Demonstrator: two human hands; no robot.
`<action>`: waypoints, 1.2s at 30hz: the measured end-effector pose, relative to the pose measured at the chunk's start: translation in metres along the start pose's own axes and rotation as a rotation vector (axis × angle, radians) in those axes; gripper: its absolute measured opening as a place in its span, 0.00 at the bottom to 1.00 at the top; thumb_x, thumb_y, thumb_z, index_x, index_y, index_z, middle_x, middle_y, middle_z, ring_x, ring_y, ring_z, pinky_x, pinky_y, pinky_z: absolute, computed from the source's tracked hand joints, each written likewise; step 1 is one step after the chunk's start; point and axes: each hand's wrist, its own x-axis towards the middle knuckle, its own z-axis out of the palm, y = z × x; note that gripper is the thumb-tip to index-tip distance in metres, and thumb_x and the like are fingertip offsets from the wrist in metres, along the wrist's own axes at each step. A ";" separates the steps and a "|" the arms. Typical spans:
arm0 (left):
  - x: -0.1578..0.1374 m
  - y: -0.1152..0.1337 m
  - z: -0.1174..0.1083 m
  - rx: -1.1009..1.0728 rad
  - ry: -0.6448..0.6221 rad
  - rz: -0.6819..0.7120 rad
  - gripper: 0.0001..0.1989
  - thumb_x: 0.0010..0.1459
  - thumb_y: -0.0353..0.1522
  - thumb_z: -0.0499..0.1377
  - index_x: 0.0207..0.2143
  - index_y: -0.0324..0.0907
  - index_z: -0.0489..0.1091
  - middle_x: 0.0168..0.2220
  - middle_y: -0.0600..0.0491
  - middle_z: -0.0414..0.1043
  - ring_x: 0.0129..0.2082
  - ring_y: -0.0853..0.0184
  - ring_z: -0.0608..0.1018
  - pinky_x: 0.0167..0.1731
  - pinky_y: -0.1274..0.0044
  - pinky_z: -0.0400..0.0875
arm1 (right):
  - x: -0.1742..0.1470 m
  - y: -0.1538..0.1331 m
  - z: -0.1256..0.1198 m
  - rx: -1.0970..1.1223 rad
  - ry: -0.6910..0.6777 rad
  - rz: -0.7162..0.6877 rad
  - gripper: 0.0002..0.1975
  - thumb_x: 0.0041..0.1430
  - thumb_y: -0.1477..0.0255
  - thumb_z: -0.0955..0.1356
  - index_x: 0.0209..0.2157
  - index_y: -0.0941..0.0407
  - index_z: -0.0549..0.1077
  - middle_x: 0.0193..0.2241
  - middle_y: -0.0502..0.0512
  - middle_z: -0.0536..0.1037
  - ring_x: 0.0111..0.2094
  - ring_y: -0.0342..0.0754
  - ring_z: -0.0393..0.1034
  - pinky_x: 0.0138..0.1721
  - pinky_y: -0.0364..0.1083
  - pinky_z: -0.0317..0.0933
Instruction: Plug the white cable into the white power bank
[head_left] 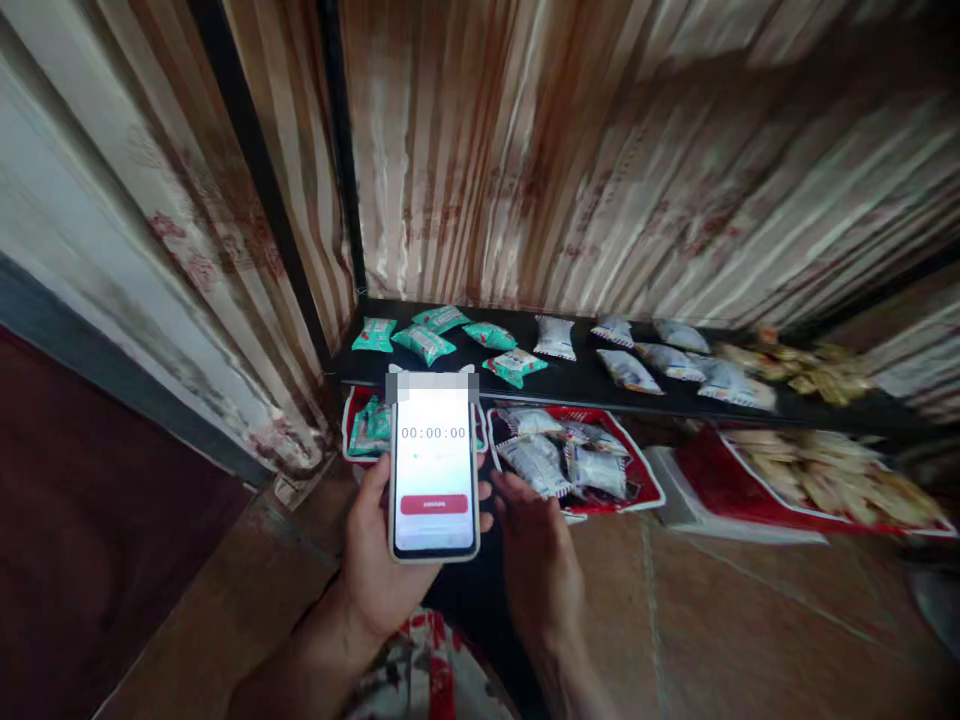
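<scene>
With the timer at zero and sorting barely begun, the left hand (379, 560) clasped the phone (434, 470) above the trays while the right hand (536, 545) hovered spread, empty, beside the white packets (559, 460).

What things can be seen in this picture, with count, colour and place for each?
phone: one, white screen showing 00:00:00 above a red button, held up in the left hand
green packets: about six, left part of the black shelf
silver-white packets: several, middle and right of the shelf
yellowish packets: blurred heap, count unclear, right end of the shelf
red trays: three, on the floor below the shelf, holding green, silver-white and yellowish packets
curtain: striped beige and brown, behind the shelf
floor: brown tiles
left hand: fingers wrapped around the phone
right hand: open, empty, beside the phone
</scene>
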 end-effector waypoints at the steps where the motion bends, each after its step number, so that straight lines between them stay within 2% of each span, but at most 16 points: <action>1: 0.001 0.001 -0.001 0.000 0.000 -0.004 0.31 0.64 0.43 0.43 0.65 0.38 0.46 0.49 0.37 0.70 0.42 0.52 0.77 0.40 0.62 0.74 | 0.000 -0.001 -0.002 -0.004 -0.001 -0.004 0.31 0.27 0.49 0.76 0.32 0.56 0.77 0.43 0.55 0.74 0.56 0.54 0.60 0.62 0.54 0.45; 17: 0.003 0.001 -0.003 0.006 0.006 -0.016 0.29 0.63 0.44 0.44 0.63 0.40 0.53 0.50 0.38 0.69 0.43 0.51 0.77 0.41 0.61 0.74 | 0.001 -0.001 -0.007 -0.021 -0.032 -0.027 0.31 0.33 0.48 0.75 0.35 0.57 0.76 0.45 0.58 0.74 0.56 0.55 0.60 0.61 0.54 0.46; 36: -0.008 -0.005 -0.003 -0.015 0.003 0.009 0.30 0.63 0.44 0.44 0.64 0.40 0.51 0.51 0.38 0.68 0.45 0.49 0.76 0.42 0.61 0.73 | -0.007 -0.002 -0.015 -0.039 -0.059 -0.022 0.30 0.34 0.48 0.74 0.35 0.57 0.76 0.44 0.57 0.74 0.55 0.55 0.62 0.59 0.53 0.49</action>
